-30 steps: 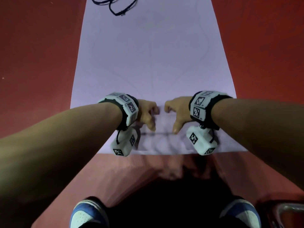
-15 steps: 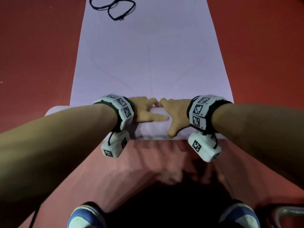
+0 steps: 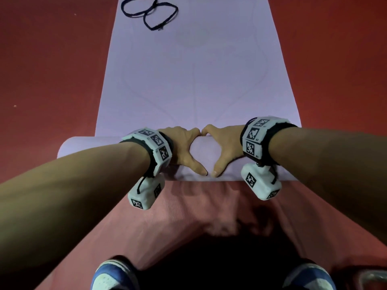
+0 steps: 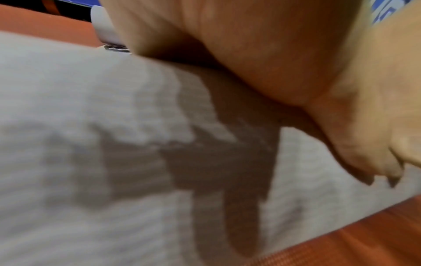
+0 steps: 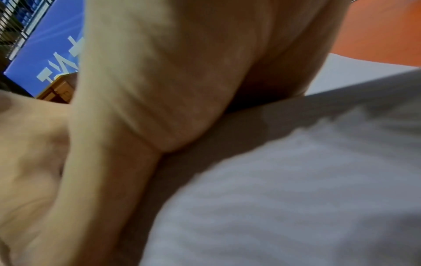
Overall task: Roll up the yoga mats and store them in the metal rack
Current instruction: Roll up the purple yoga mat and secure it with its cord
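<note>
A lavender yoga mat (image 3: 194, 80) lies lengthwise on the red floor, stretching away from me. Its near end is wound into a roll (image 3: 206, 158) lying crosswise. My left hand (image 3: 184, 147) and right hand (image 3: 224, 145) press side by side on the middle of the roll. Their fingers drape over its far crest, and the thumbs point back at me and nearly meet. The left wrist view shows my palm (image 4: 250, 45) lying on the ribbed roll (image 4: 91, 162). In the right wrist view the palm (image 5: 159, 72) rests on the roll (image 5: 296, 180) likewise. The fingertips are hidden behind the roll.
A black strap (image 3: 149, 12) in loops lies on the mat's far end. A paler red ribbed surface (image 3: 199, 210) shows between the roll and my blue-and-white shoes (image 3: 113, 277). A curved metal tube (image 3: 374, 278) peeks in at the bottom right corner.
The near edge has been turned over into a roll that has grown thicker and moved away from me. Both hands went from pinching the edge to lying over the roll.
</note>
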A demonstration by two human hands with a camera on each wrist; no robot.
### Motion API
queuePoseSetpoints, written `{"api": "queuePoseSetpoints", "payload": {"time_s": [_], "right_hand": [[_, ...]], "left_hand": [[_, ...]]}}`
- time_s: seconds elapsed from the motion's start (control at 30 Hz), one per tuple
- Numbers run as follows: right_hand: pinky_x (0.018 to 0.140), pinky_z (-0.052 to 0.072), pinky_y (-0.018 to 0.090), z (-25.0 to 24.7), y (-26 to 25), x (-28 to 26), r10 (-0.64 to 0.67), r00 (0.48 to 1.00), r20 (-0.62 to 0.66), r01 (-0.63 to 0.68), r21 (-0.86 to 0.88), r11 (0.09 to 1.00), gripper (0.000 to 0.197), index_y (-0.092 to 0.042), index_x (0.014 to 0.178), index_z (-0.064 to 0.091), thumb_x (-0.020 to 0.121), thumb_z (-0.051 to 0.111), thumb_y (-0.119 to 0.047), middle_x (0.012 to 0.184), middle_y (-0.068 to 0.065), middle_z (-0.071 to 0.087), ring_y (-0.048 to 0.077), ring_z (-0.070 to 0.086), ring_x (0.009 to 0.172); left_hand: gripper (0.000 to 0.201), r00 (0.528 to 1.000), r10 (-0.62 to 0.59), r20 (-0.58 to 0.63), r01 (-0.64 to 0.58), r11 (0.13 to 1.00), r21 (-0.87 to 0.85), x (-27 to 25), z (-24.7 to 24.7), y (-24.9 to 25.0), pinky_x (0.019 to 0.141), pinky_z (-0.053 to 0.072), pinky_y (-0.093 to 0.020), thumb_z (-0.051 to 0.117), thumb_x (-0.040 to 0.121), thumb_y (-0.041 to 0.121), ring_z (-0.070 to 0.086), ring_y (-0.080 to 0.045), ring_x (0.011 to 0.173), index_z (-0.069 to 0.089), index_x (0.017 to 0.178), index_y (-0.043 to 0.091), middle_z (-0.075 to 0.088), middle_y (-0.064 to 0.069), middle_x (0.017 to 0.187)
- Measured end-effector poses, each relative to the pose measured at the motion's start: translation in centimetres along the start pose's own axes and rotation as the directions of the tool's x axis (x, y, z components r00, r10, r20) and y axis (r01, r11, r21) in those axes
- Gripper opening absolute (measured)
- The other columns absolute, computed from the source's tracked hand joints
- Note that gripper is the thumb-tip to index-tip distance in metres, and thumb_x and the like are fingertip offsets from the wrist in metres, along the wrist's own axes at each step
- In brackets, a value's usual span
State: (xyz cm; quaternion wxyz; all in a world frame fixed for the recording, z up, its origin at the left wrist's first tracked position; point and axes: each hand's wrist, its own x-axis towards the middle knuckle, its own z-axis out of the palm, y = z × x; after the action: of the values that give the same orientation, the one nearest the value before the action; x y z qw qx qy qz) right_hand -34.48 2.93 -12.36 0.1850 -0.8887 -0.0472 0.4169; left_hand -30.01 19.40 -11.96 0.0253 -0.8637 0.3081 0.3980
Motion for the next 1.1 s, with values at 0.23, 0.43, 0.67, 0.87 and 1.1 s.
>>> {"api": "queuePoseSetpoints", "payload": {"time_s": [0.23,0.43,0.67,0.87,1.1], "right_hand": [[0.088,0.049,0.036,-1.2,-0.8,0.3,-0.005,1.000,-0.018,0.004,-0.020,1.000,0.098,-0.038,0.134,0.034,0.053,0.085,-0.058,0.100,-0.015,0.057,0.014,0.058,0.095],[0.085,0.049,0.034,-1.3,-0.4,0.1,0.016,0.999,-0.047,-0.016,0.011,1.000,0.093,-0.037,0.130,0.038,0.053,0.085,-0.058,0.095,-0.019,0.056,0.012,0.058,0.094],[0.084,0.046,0.032,-0.5,-0.5,-0.4,0.038,0.999,-0.033,-0.037,0.018,0.999,0.098,-0.034,0.138,0.033,0.057,0.085,-0.056,0.103,-0.014,0.054,0.014,0.056,0.096],[0.089,0.046,0.033,-0.6,-0.8,-0.2,0.062,0.998,-0.002,-0.062,-0.012,0.998,0.102,-0.032,0.141,0.031,0.057,0.084,-0.057,0.110,-0.012,0.054,0.015,0.056,0.100],[0.096,0.049,0.041,0.3,-0.4,0.2,0.077,0.997,0.017,-0.077,0.001,0.997,0.119,-0.036,0.145,0.021,0.047,0.084,-0.065,0.121,-0.009,0.057,0.018,0.059,0.106]], "left_hand": [[0.089,0.999,-0.039,0.005,0.039,0.998,-0.056,-0.2,-0.5,-1.3,0.091,0.050,-0.039,0.077,0.054,0.075,0.059,-0.017,0.101,0.044,0.126,0.033,0.062,0.009,0.108],[0.089,1.000,-0.021,0.015,0.022,0.996,-0.086,0.4,-1.3,-1.2,0.094,0.050,-0.039,0.081,0.050,0.071,0.058,-0.015,0.102,0.045,0.124,0.039,0.061,0.014,0.109],[0.088,0.998,0.045,0.038,-0.041,0.995,-0.096,0.6,-1.0,-0.9,0.090,0.045,-0.029,0.086,0.057,0.059,0.056,-0.013,0.106,0.044,0.130,0.033,0.059,0.015,0.112],[0.090,0.994,0.099,0.038,-0.093,0.987,-0.135,0.8,-0.8,-1.0,0.088,0.039,-0.025,0.087,0.061,0.052,0.053,-0.011,0.110,0.042,0.136,0.029,0.055,0.015,0.116],[0.098,0.990,0.135,0.036,-0.128,0.980,-0.151,1.0,-0.4,-0.8,0.096,0.046,-0.027,0.089,0.057,0.053,0.056,-0.012,0.115,0.042,0.139,0.028,0.059,0.011,0.124]]}}
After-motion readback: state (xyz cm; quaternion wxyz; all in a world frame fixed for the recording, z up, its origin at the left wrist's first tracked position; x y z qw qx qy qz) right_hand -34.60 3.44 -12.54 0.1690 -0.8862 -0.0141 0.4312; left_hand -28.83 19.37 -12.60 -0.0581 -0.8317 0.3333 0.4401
